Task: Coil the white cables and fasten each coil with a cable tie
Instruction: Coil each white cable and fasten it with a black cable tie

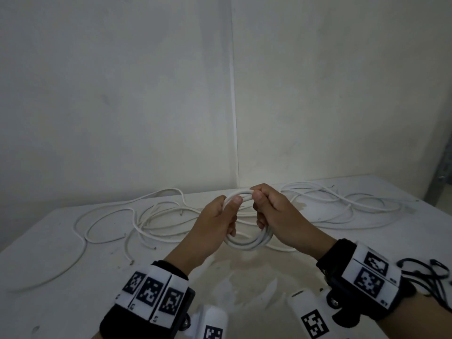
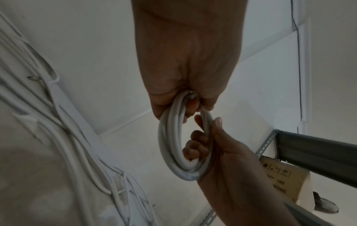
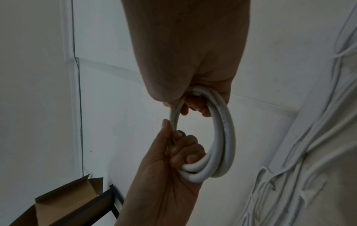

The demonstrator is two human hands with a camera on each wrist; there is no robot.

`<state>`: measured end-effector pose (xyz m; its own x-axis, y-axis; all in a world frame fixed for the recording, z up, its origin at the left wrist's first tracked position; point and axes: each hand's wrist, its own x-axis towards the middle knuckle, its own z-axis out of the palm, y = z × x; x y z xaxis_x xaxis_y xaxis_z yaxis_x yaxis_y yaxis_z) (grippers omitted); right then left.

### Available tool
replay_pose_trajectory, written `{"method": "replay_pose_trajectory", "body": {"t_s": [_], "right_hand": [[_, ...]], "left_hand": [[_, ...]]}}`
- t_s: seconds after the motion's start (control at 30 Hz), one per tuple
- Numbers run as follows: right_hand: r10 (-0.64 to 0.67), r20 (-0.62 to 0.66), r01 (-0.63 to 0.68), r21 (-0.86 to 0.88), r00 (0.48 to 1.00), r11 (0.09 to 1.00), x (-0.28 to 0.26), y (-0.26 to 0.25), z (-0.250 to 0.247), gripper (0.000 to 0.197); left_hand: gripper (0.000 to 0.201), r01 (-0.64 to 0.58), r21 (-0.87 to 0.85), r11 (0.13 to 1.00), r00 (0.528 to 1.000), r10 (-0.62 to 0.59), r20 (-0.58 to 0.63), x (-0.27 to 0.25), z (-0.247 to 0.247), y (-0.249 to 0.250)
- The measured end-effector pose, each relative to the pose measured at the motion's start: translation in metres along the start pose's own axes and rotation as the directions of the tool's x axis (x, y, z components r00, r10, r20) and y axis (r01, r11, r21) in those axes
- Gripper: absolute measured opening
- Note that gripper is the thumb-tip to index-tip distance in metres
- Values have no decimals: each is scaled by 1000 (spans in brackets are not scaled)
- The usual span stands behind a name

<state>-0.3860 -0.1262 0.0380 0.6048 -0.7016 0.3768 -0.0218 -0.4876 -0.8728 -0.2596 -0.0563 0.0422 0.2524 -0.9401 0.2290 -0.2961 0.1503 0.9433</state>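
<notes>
coil [image 1: 247, 242]: upright ring between my hands, above the desk [image 1: 49, 241]
left hand [image 1: 217, 222]: fingers grasp its left side
right hand [image 1: 276, 216]: fingers grasp top right
tie: not seen

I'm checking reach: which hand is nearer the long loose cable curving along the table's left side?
Left. The left hand grips the coil on the side facing that loose cable; the right hand grips the coil's far side, farther away.

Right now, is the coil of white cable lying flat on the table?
No, the coil is held up above the table, with the left hand and the right hand each gripping one side of it.
</notes>
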Motion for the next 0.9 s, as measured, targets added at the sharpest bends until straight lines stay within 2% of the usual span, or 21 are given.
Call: {"method": "replay_pose_trajectory", "body": {"t_s": [0.1,0.23,0.33,0.53,0.8,0.9], "right_hand": [[6,-21,-7,-58,1000,998,-3,0,-7,19],[17,-54,-24,-121,998,992,-11,-2,-20,20],[29,-66,-40,-178,997,983,-21,-2,-30,20],[147,-92,-154,-74,985,985,-49,1,-49,24],[258,-162,-267,-38,953,963,-87,16,-79,24],[307,-189,-305,42,933,952,-101,19,-91,20]], "left_hand": [[26,16,-65,998,1000,-14,26,0,6,0],[9,-46,2,999,998,46,40,1,20,-1],[9,-89,28,996,996,88,26,0,33,-2],[25,-76,74,994,994,70,79,-1,63,3],[22,-6,-12,1000,989,7,148,-11,114,-2],[22,7,-31,1000,988,-2,156,-13,129,-2]]}}
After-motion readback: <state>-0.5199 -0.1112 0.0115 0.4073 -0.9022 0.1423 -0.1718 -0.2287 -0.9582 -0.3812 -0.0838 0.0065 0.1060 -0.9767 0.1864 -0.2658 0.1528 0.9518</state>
